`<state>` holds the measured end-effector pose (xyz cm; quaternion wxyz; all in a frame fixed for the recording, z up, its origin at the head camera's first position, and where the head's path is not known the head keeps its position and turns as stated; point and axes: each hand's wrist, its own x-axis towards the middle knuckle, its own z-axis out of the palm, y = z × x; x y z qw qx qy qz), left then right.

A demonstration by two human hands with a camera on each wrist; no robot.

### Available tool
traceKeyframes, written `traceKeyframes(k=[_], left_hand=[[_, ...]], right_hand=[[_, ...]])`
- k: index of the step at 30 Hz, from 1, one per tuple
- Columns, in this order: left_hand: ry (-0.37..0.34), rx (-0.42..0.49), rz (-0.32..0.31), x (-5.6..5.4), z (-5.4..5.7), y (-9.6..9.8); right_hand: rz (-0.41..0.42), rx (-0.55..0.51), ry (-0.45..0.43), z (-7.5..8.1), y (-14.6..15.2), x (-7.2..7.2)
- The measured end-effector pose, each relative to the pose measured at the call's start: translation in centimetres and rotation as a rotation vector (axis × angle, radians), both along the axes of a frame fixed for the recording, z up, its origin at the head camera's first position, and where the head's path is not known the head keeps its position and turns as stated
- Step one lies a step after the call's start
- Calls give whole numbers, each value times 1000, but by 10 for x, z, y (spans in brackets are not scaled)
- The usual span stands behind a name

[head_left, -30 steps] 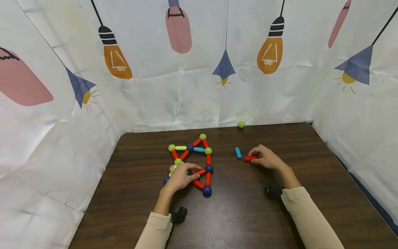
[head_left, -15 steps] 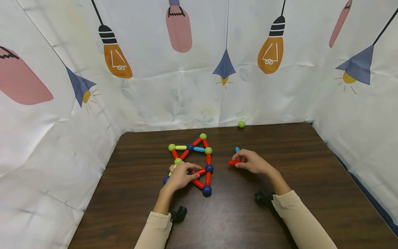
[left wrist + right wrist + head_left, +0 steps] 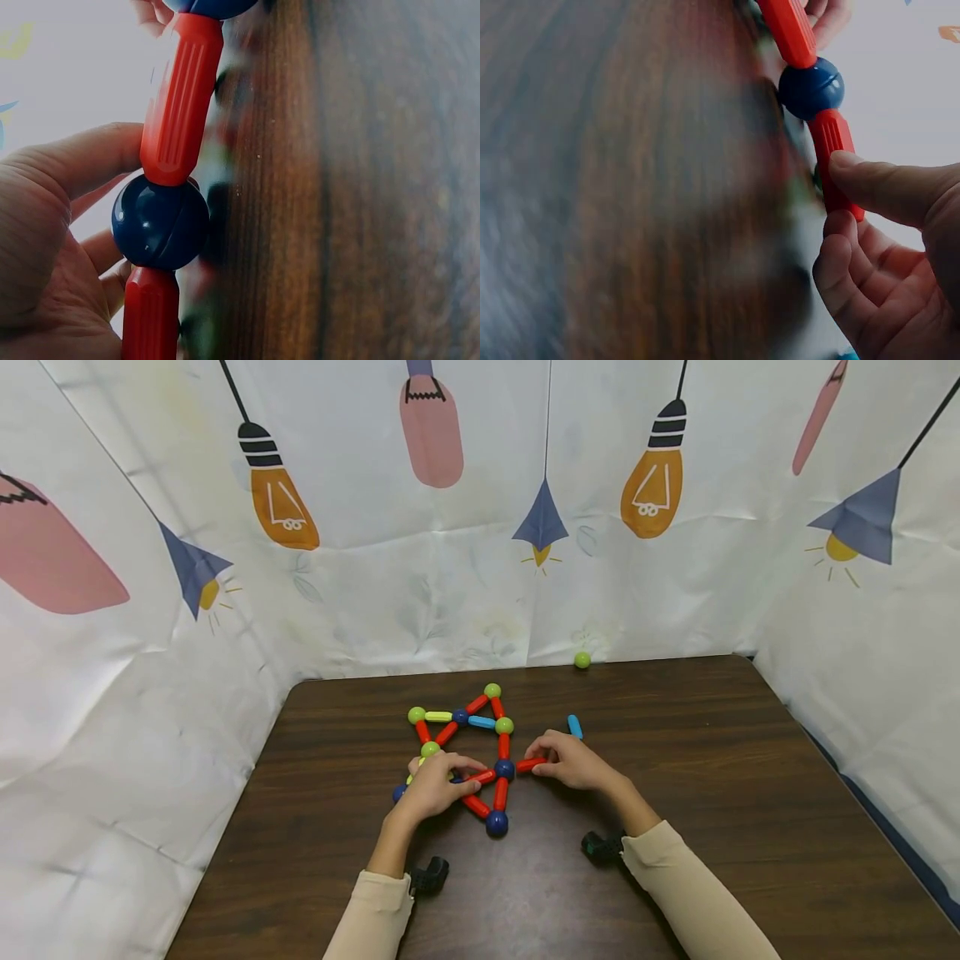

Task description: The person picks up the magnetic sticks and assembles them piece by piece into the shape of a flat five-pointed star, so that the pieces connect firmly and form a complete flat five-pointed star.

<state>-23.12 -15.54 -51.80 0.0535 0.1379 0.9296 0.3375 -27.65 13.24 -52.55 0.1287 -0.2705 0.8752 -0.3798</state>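
In the head view a flat frame of magnetic sticks and balls lies on the table, with red, yellow and blue sticks between green and dark blue balls. My left hand (image 3: 435, 787) covers its lower left part and grips a red magnetic stick (image 3: 182, 97) beside a blue ball (image 3: 160, 223). Between thumb and fingers, my right hand (image 3: 576, 762) pinches another red magnetic stick (image 3: 531, 765). Its tip meets the blue ball (image 3: 811, 88) on the frame's right side in the right wrist view. The part of the frame under my left palm is hidden.
A loose blue stick (image 3: 574, 726) lies just beyond my right hand. One green ball (image 3: 582, 660) sits at the far edge of the brown table (image 3: 675, 710), against a printed white curtain (image 3: 450, 593). Dark cameras (image 3: 430, 876) are strapped at both wrists.
My right hand has carried the red stick leftward to the frame's right-hand blue ball. The frame has shifted very slightly; my left hand stays on it.
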Motion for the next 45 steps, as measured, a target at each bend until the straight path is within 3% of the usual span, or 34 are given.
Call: traceKeyframes(k=[6, 11, 15, 20, 23, 26, 33, 45], left_hand=[[-4, 15, -3, 0, 1, -1], [0, 7, -9, -1, 0, -1], [-4, 7, -12, -1, 0, -1], [-8, 15, -14, 0, 1, -2], [-6, 16, -25, 1, 0, -3], [-1, 10, -46, 0, -1, -4], [6, 3, -92, -1, -1, -6], [-4, 7, -86, -2, -1, -5]], right_hand=[[-7, -12, -4, -2, -3, -1], [-48, -104, -34, 1, 7, -7], [-181, -173, -8, 5, 19, -18], [-416, -253, 2, 1, 34, -30], [-493, -251, -1, -3, 42, -33], [-453, -191, 8, -7, 48, -33], [-196, -86, 52, -8, 56, -32], [-274, 25, 5, -9, 60, -31]])
